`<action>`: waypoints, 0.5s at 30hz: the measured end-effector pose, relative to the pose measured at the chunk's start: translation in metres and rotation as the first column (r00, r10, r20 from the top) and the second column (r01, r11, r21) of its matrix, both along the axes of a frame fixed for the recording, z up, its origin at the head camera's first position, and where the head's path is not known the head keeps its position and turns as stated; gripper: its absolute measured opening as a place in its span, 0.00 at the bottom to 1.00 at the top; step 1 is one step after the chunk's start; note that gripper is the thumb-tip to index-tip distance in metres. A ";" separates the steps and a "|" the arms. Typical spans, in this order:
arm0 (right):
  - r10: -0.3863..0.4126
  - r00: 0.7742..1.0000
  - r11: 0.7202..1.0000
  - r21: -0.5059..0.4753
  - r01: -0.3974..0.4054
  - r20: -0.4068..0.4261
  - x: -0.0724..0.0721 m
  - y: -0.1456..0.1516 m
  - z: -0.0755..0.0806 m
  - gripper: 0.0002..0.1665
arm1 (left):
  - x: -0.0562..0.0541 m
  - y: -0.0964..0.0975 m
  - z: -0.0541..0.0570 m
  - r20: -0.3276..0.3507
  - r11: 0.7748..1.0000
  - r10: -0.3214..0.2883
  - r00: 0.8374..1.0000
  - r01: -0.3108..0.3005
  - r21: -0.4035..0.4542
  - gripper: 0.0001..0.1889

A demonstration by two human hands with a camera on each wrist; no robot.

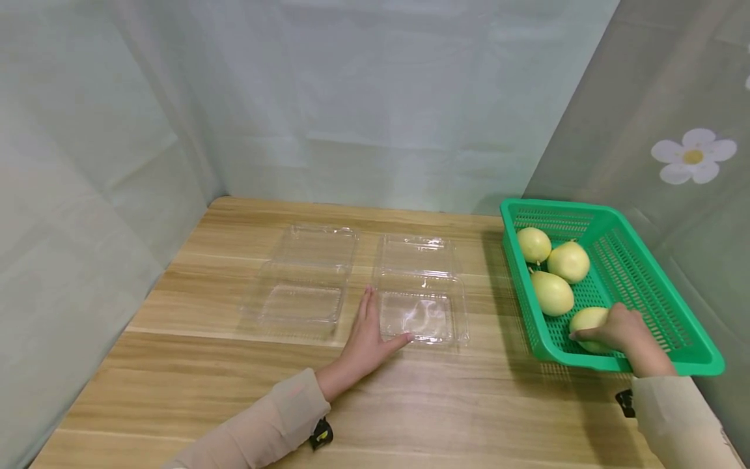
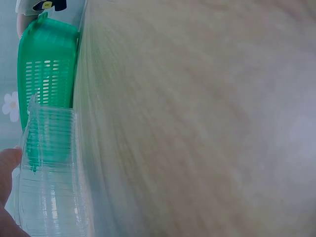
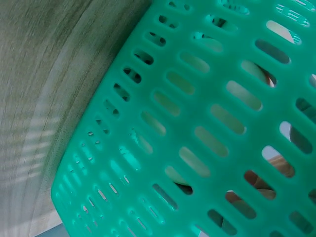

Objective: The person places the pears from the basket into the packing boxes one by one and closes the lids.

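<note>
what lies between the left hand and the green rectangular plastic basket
A clear rectangular plastic container by the left hand, then bare light-brown wooden tabletop up to the basket; the head view shows it.

A pale grey-green backdrop [image 1: 375,98], probably creased cloth sheeting, hangs just behind the wood-grain surface [image 1: 433,413], whose far left corner is rounded. More pale sheeting [image 1: 70,176] closes in the left. Over on the right, a greyer panel [image 1: 621,85] carries a white, yellow-centred flower print [image 1: 693,156]. Soft light leaves a dull sheen on the wood.
</note>
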State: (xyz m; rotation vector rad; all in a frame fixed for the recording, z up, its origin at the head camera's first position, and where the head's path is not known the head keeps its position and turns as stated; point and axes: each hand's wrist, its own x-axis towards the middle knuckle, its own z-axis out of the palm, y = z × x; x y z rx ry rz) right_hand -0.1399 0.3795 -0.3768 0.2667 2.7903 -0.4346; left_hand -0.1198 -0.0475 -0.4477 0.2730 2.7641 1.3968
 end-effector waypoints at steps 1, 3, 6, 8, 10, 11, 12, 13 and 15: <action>0.002 1.000 1.000 0.004 -0.002 -0.001 -0.001 0.000 0.001 0.64 | -0.001 0.000 0.000 0.000 1.000 0.001 1.000 -0.001 0.002 0.58; 0.007 1.000 1.000 0.012 -0.007 -0.010 -0.003 -0.001 0.001 0.62 | -0.002 -0.001 0.001 -0.004 1.000 0.004 1.000 -0.004 0.004 0.58; 0.016 0.999 1.000 0.021 -0.016 -0.028 -0.006 -0.001 0.003 0.60 | -0.004 -0.001 0.002 -0.015 1.000 0.010 1.000 -0.010 0.011 0.58; 0.019 0.999 1.000 0.021 -0.019 -0.029 -0.006 -0.001 0.003 0.59 | -0.004 -0.001 0.002 -0.017 1.000 0.016 1.000 -0.016 0.021 0.58; 0.018 1.000 1.000 0.018 -0.017 -0.024 -0.005 -0.001 0.002 0.59 | -0.003 -0.001 0.002 -0.014 0.999 0.022 1.000 -0.022 0.038 0.58; 0.017 1.000 1.000 0.018 -0.016 -0.022 -0.005 -0.001 0.001 0.59 | -0.002 -0.001 0.002 -0.011 0.999 0.025 1.000 -0.025 0.044 0.59; 0.017 1.000 1.000 0.019 -0.016 -0.019 -0.004 -0.001 0.001 0.59 | -0.001 -0.001 0.002 -0.005 0.998 0.028 1.000 -0.028 0.049 0.59; 0.017 1.000 1.000 0.020 -0.017 -0.020 -0.002 -0.001 0.000 0.59 | 0.000 -0.001 0.001 -0.007 0.998 0.029 1.000 -0.029 0.054 0.59; 0.015 1.000 1.000 0.021 -0.015 -0.025 -0.001 0.000 -0.002 0.58 | 0.002 0.000 0.000 -0.012 0.998 0.028 1.000 -0.027 0.059 0.58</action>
